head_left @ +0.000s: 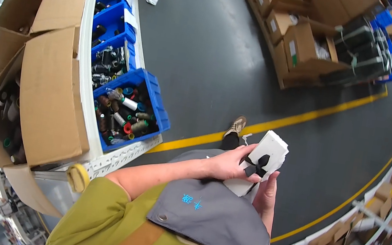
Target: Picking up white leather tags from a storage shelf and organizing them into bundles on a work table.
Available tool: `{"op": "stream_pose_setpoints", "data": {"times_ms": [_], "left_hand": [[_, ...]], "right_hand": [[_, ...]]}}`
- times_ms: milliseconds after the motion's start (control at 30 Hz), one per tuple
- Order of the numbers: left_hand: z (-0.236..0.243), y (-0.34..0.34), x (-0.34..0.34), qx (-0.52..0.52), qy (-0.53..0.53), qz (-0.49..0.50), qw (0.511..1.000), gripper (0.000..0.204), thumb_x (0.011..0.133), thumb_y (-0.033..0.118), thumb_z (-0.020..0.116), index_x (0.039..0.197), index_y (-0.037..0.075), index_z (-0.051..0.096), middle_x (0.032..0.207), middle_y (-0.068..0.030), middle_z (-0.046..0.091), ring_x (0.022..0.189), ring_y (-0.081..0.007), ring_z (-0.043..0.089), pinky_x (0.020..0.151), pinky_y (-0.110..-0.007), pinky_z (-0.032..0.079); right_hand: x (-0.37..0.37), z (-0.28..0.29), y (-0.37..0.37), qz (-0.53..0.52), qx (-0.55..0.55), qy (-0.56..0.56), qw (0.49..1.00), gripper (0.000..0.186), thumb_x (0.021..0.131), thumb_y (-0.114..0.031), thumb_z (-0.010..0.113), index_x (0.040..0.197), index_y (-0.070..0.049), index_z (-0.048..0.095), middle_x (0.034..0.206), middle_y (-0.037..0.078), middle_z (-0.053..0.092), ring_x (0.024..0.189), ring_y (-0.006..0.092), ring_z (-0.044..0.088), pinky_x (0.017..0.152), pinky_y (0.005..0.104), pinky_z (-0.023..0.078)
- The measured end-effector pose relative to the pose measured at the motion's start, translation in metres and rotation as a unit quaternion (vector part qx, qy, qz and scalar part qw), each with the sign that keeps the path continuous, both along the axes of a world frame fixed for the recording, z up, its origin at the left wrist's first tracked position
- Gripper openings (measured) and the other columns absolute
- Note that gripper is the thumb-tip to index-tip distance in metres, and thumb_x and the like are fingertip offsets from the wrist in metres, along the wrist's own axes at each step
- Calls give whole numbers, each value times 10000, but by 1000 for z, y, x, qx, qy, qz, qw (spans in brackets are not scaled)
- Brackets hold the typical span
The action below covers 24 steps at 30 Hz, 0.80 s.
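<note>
Stack: white pieces, like folded card, are sitting in a neat stack (274,146) in front of the apron (215,213), above the floor.
Black tie: a dark ribbon (257,166) is crossing the stack's face, its loops bunching into a bow.
Left hand: this hand (230,164) is grasping the stack from its left side, beside the bow.
Right hand: this hand (266,192) is meeting the right edge; its fingers are mostly hiding behind, so I cannot tell whether they are gripping.
Progress: the tying is looking done; the stack is not yet resting on any surface, so letting go is remaining.
Bin: on the left, a blue bin (162,102) is holding thread spools (129,104).
Floor: a yellow line (309,116) is running past a shoe (239,124).
</note>
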<state>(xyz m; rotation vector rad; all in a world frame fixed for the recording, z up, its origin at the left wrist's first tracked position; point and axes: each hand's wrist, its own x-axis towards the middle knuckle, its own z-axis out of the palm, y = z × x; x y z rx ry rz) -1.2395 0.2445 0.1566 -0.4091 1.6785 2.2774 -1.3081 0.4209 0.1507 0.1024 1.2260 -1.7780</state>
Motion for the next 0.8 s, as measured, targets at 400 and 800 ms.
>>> {"op": "stream_pose_setpoints", "data": {"times_ms": [400,800], "left_hand": [[-10,-212,-133,-155,41,364,918,943,710,186,835,1456,103,265,1307,-142,419,1261,-260,415,1031,-403,371],[8,-523,-224,131,62,465,873,762,810,284,766,1402,74,335,1298,-78,488,1208,-186,470,1003,-344,407]], "right_hand": [[-227,26,-322,397,-21,16,917,1074,615,-362,868,1424,-35,242,1295,90,450,1203,209,457,1009,363,392],[-338,6,-649,453,-48,89,886,1045,718,-511,773,1458,-35,209,1383,107,406,1273,228,393,1048,385,324]]}}
